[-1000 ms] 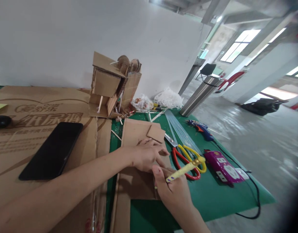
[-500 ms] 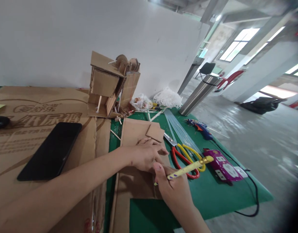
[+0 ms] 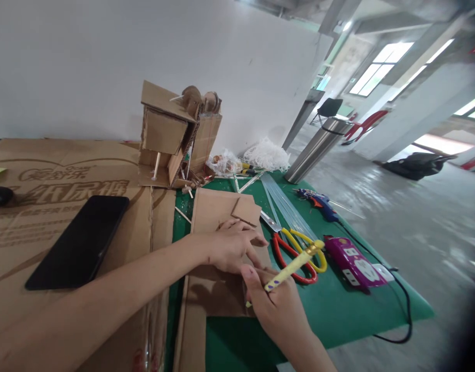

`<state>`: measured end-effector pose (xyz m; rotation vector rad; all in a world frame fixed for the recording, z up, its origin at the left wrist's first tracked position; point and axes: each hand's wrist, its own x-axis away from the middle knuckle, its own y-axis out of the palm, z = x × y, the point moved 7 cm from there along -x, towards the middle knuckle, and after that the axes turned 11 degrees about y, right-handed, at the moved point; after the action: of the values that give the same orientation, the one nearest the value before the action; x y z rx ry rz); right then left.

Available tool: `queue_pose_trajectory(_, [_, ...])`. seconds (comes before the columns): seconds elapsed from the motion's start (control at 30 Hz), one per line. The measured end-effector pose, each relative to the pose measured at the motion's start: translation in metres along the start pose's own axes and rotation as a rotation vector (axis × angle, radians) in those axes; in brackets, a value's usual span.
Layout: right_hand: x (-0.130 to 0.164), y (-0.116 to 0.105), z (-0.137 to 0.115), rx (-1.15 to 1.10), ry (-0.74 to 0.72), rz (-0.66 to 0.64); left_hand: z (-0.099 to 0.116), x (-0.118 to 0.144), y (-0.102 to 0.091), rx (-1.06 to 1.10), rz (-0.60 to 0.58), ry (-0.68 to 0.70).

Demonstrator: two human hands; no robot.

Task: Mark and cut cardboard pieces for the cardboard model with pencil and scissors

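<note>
My right hand (image 3: 282, 310) grips a pale yellow pen (image 3: 291, 269) with purple dots and a gold band. The pen's tip points down at the brown cardboard piece (image 3: 222, 299) beneath, close to its right edge. Flat on that cardboard lies my left hand (image 3: 233, 245), fingers spread and pressing down, partly hidden by the right thumb. A small cardboard square (image 3: 247, 211) rests on the cardboard just beyond the left fingers. Red-and-yellow-handled scissors (image 3: 295, 253) lie right beside the cardboard, nearest to the right hand.
A cardboard model (image 3: 165, 137) with round wheels stands against the wall. On the left, a black phone (image 3: 78, 240) lies on a large printed cardboard sheet (image 3: 78, 160). Clear glue sticks (image 3: 286, 204), a blue glue gun (image 3: 318, 204) and a purple packet (image 3: 353, 263) lie on the green table (image 3: 380, 307).
The right hand has shifted slightly toward me, and the pen's tip has slid nearer along the cardboard. The pen's gold end has swung left. My left hand stays put.
</note>
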<state>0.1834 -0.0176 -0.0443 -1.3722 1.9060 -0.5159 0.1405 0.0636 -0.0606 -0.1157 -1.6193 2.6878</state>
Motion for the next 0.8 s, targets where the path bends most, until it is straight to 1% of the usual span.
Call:
queue_pose_trajectory(0.1, [0.0007, -0.0033, 0.0026, -0.034, 0.036, 0.039, 0.0000, -0.0006, 0.0001, 0.006, 0.011, -0.006])
queue_pose_trajectory(0.2, [0.0025, -0.0015, 0.0005, -0.016, 0.014, 0.013, 0.0003, -0.0013, 0.0005, 0.017, 0.014, -0.005])
queue_pose_trajectory(0.37, [0.0026, -0.0026, 0.0014, -0.039, 0.061, 0.027, -0.0006, -0.0012, -0.0001, 0.025, 0.023, -0.016])
queue_pose_trajectory(0.5, [0.0030, 0.0003, 0.0005, -0.029, 0.045, -0.009, 0.0001, -0.0009, 0.0001, 0.023, 0.015, -0.006])
queue_pose_trajectory(0.63, [0.0045, -0.0015, 0.0056, -0.062, 0.096, 0.020, -0.0007, -0.0007, 0.0007, 0.017, 0.017, -0.016])
queue_pose_trajectory(0.7, [0.0055, -0.0014, 0.0039, -0.055, 0.074, 0.017, -0.0013, -0.0010, 0.0016, 0.016, 0.015, -0.018])
queue_pose_trajectory(0.8, [0.0061, 0.0016, -0.0001, -0.050, 0.038, -0.033, -0.0018, -0.0017, 0.0021, 0.011, 0.013, -0.017])
